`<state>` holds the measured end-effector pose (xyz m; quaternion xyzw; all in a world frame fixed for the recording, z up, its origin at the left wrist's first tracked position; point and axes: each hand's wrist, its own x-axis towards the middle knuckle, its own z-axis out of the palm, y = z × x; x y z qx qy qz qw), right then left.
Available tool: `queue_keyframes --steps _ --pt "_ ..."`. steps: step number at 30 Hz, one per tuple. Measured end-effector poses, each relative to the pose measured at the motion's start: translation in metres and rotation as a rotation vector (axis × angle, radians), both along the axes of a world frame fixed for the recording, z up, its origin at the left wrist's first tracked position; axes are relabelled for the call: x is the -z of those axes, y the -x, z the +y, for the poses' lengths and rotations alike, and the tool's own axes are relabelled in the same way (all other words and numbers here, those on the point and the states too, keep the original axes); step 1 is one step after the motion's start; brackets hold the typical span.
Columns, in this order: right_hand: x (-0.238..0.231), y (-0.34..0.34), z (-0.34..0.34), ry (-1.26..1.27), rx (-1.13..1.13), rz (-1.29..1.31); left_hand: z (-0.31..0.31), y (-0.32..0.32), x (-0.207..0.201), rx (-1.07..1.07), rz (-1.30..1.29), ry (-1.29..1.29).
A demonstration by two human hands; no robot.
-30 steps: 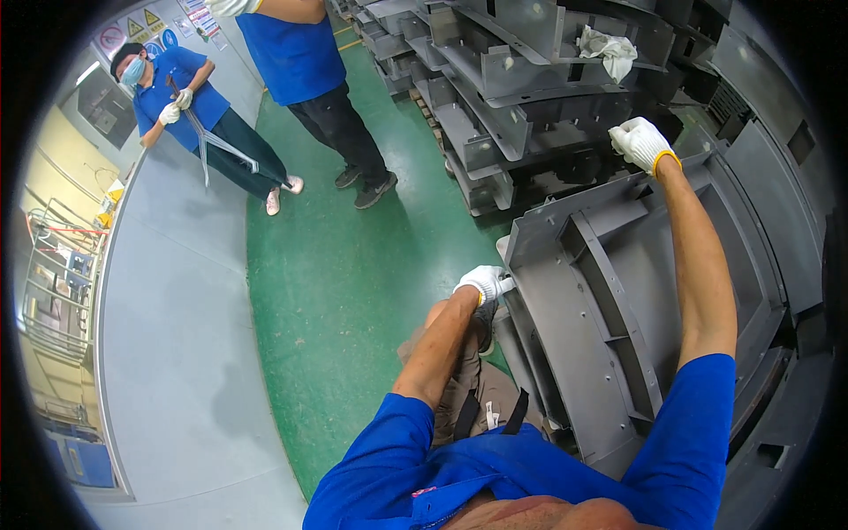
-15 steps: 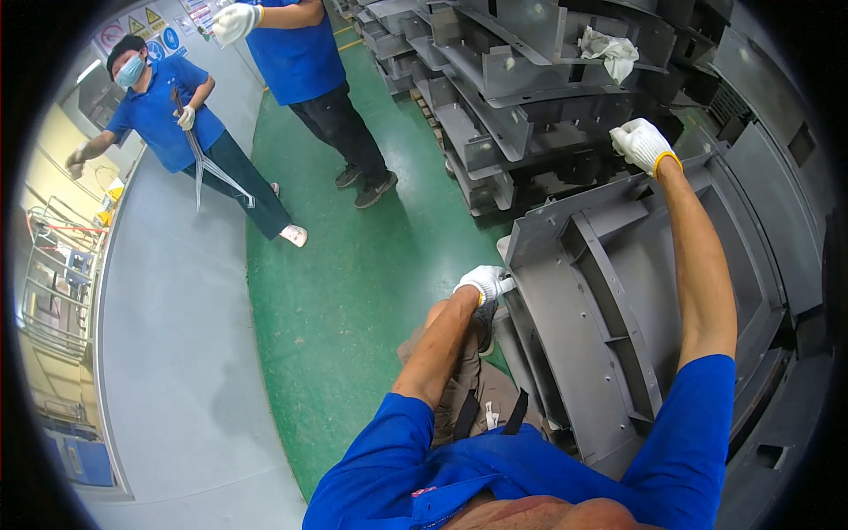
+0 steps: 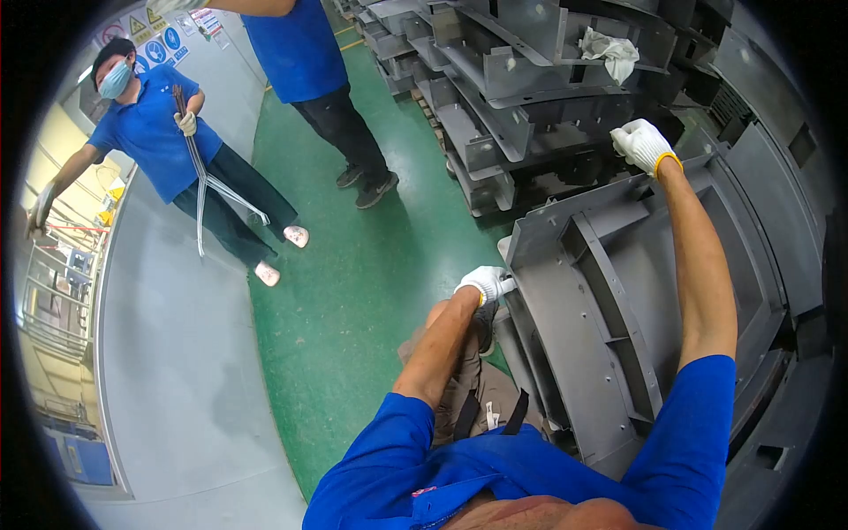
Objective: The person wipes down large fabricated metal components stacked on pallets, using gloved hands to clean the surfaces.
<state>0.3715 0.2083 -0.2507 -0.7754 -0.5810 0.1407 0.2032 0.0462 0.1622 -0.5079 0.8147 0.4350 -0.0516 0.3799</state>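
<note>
A large grey metal frame, with curved ribs and small holes, lies close at my right. My left hand, in a white knit glove, is closed at the frame's near left corner, with its thumb against the edge. Beyond the frame's far edge is my right hand, gloved in white with a yellow cuff. Its fingers are curled, and whatever they may hold is hidden.
Stacked grey metal parts fill the far right, a white cloth on them. On the green floor, one person stands ahead. Another person holds long thin metal rods beside the pale wall.
At the left, the person with the rods has come closer, an arm lowered to the side. The other person's gloved hand has shifted up and left. My hands and the frame have stayed put.
</note>
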Motion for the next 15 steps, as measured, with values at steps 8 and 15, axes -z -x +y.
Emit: queue_keyframes --steps 8,15 --pt "0.0008 -0.0004 -0.0011 0.005 0.017 0.014 -0.0012 -0.0007 -0.0028 -0.006 0.001 0.013" --pt "0.0016 0.0 0.0 -0.004 0.009 0.002 -0.0003 0.0007 0.0024 -0.004 -0.002 0.005"
